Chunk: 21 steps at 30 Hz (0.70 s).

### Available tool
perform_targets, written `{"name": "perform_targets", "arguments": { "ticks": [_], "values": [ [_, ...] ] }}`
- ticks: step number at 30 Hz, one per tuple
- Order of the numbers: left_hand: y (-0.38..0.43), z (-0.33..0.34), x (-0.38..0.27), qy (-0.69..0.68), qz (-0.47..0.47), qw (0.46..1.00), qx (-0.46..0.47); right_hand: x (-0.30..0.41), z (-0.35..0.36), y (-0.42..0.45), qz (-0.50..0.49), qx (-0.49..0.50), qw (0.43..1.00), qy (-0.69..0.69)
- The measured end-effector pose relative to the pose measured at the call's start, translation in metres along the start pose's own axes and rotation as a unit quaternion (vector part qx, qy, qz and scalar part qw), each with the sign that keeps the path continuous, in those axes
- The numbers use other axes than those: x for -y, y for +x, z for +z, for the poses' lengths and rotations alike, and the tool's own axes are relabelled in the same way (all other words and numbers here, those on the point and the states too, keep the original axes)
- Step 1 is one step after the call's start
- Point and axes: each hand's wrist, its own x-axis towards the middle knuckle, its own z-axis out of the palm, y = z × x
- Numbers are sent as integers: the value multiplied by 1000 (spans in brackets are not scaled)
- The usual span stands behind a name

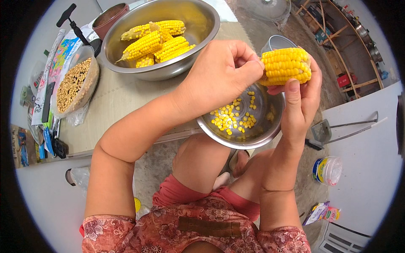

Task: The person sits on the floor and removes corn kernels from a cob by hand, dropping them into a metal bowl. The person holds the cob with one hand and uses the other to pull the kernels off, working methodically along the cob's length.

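My right hand [300, 98] holds a short, thick ear of yellow corn [283, 66], thumb on the near side and fingers behind it. At the ear's left end, the thumb and fingertips of my left hand [227, 69] are pinched together against it; whatever lies between them is hidden. Below both hands is a small stainless steel bowl [246, 146], with loose corn kernels [234, 117] scattered over its bottom. Farther off on the table stands a large steel basin [158, 74]. Several ears of corn [144, 46], kernels on, lie inside it.
On the table [126, 104], a clear plastic tub [93, 79] of soybeans [73, 82] stands left, near a black-handled pump-like tool [76, 30] and a reddish-brown pot [110, 19]. A transparent container [277, 42] shows behind the held ear. A dustpan [322, 131] and a bucket [327, 170] stand right.
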Motion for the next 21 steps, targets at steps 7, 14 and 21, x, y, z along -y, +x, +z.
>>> {"name": "perform_targets", "arguments": {
  "ticks": [7, 14, 21],
  "values": [
    [0, -3, -3, 3, -32, 999, 21, -9, -4, -2, -62, 12, 997, -42],
    [0, -3, -5, -100, -68, 991, 53, -14, -3, -3, -128, 6, 988, -86],
    [-1, 0, -4, -116, -74, 989, 52, -12, 1, 0, -101, -28, 994, -18]
  ]
}}
